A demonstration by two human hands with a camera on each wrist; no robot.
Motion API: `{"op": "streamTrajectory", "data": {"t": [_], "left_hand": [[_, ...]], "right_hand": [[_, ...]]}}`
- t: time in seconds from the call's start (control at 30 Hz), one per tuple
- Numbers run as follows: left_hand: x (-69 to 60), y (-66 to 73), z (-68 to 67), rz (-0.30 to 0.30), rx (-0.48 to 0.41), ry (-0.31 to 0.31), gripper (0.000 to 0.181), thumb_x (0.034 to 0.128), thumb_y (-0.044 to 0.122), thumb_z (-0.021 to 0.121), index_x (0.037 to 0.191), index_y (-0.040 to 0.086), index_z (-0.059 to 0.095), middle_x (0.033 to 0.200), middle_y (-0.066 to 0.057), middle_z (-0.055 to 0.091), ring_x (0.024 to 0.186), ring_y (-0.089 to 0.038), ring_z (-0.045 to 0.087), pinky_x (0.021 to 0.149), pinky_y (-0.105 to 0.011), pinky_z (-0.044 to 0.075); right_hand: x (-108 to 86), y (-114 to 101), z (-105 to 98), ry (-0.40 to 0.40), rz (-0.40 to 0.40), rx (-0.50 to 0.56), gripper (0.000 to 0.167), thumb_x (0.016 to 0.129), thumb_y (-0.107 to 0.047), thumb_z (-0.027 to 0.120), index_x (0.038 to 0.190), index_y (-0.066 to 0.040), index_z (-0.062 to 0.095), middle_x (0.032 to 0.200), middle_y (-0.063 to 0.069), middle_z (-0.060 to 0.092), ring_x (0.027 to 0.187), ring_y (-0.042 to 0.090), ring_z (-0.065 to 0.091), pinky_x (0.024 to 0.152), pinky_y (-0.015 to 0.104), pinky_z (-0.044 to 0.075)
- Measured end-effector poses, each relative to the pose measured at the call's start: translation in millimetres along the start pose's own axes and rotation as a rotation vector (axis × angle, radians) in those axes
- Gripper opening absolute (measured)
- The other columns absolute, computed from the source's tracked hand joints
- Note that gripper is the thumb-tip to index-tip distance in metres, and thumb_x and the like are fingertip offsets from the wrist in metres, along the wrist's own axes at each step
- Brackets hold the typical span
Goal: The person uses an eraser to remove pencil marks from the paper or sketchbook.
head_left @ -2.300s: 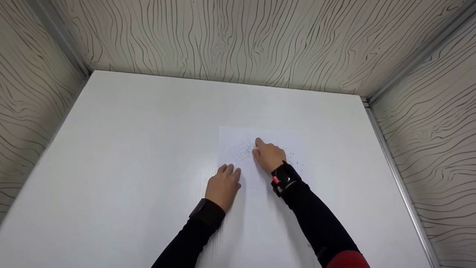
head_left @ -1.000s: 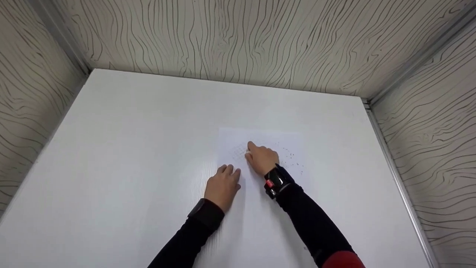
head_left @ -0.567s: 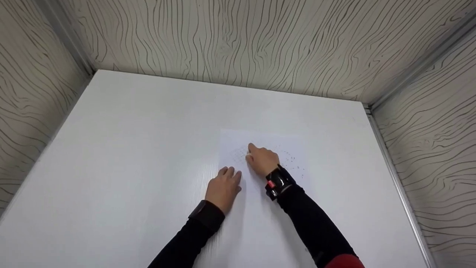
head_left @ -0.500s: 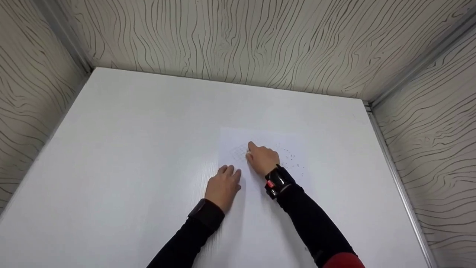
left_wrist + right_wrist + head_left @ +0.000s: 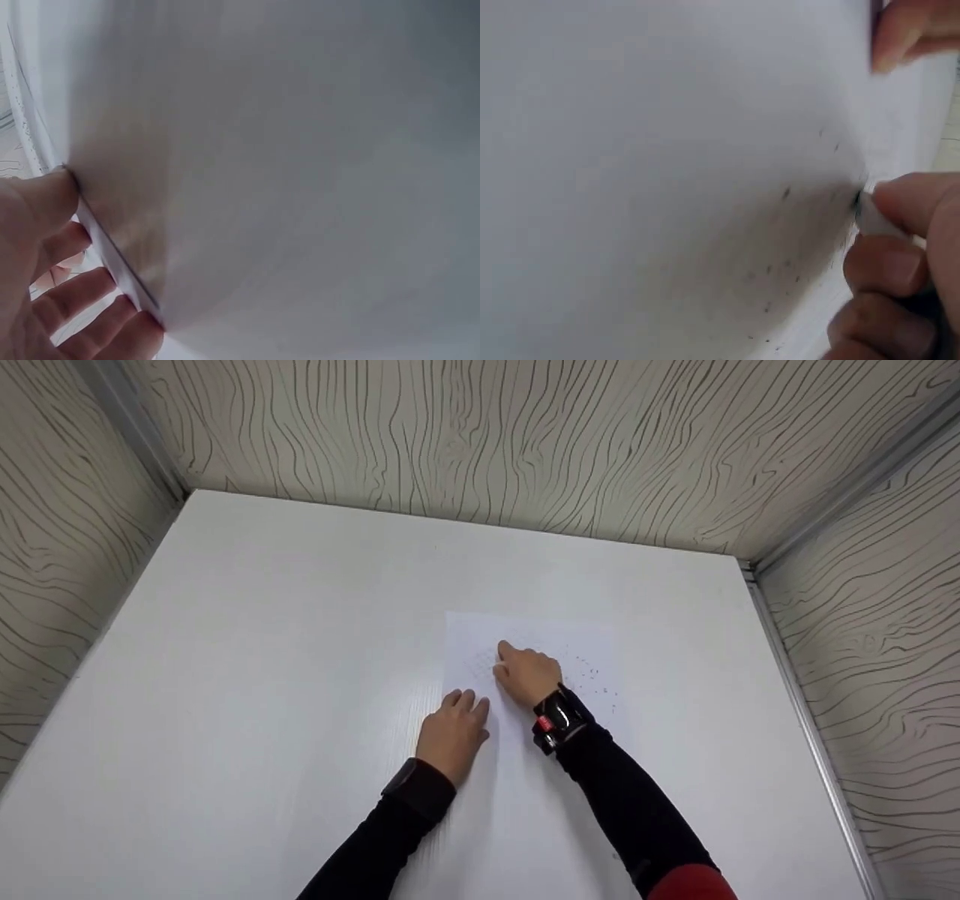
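Observation:
A white paper sheet (image 5: 469, 634) lies on the white table (image 5: 300, 622), with a faint pencil-like grid and dark crumbs at its right. The right hand (image 5: 529, 675) pinches a small white eraser-like block (image 5: 877, 221) against the sheet, its other fingers curled; the block's tip is dark in the right wrist view. Most of the block is hidden by the fingers. Lower left of it, the left hand (image 5: 452, 735) rests on the sheet's left edge with fingers spread and loosely bent. In the left wrist view, the left fingertips (image 5: 142, 334) touch down along the paper's edge.
Wood-patterned panels (image 5: 450, 435) stand behind the table and at both sides. A metal rail (image 5: 810, 727) runs along the table's right edge. Dark crumbs (image 5: 786, 193) are scattered on the paper beside the right hand. A small dark speck (image 5: 616, 856) lies near the right forearm.
Since the oldest frame the right hand has shifted a little left over the grid, still pinching the white block. Grid lines look fainter. The left hand has stayed in place on the paper.

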State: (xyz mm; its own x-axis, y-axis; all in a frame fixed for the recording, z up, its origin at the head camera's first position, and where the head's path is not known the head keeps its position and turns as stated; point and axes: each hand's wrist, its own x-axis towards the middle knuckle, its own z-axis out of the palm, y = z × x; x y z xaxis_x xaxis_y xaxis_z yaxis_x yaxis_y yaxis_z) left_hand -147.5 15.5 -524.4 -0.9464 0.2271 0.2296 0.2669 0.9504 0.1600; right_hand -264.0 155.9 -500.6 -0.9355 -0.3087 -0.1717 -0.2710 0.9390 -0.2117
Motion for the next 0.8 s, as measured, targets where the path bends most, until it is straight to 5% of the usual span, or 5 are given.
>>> {"op": "streamTrajectory", "data": {"t": [0.27, 0.53, 0.8], "left_hand": [[4.3, 5.0, -0.1, -0.003, 0.004, -0.014, 0.044, 0.0795, 0.033, 0.08, 0.119, 0.016, 0.07, 0.111, -0.004, 0.067, 0.111, -0.022, 0.063, 0.067, -0.032, 0.06], [5.6, -0.5, -2.9, -0.006, 0.012, -0.014, 0.046, 0.08, 0.034, 0.079, 0.121, 0.017, 0.069, 0.113, -0.004, 0.065, 0.112, -0.022, 0.062, 0.067, -0.033, 0.06], [1.9, 3.1, 2.4, -0.003, -0.001, -0.038, 0.045, 0.0812, 0.033, 0.078, 0.122, 0.016, 0.068, 0.113, -0.005, 0.066, 0.113, -0.023, 0.063, 0.07, -0.031, 0.06]], "right_hand": [[11.9, 20.4, -8.1, 0.123, 0.098, -0.001, 0.018, 0.101, -0.029, 0.051, 0.105, -0.011, 0.053, 0.077, 0.015, 0.065, 0.068, 0.033, 0.062, 0.062, 0.046, 0.051], [3.4, 6.5, -4.4, 0.012, -0.052, 0.016, 0.018, 0.099, -0.031, 0.052, 0.1, -0.013, 0.052, 0.071, 0.011, 0.06, 0.061, 0.028, 0.057, 0.053, 0.038, 0.045], [14.2, 33.9, -1.5, 0.154, 0.08, -0.029, 0.022, 0.101, -0.029, 0.053, 0.109, -0.009, 0.053, 0.076, 0.016, 0.066, 0.063, 0.031, 0.061, 0.057, 0.044, 0.05]]}}
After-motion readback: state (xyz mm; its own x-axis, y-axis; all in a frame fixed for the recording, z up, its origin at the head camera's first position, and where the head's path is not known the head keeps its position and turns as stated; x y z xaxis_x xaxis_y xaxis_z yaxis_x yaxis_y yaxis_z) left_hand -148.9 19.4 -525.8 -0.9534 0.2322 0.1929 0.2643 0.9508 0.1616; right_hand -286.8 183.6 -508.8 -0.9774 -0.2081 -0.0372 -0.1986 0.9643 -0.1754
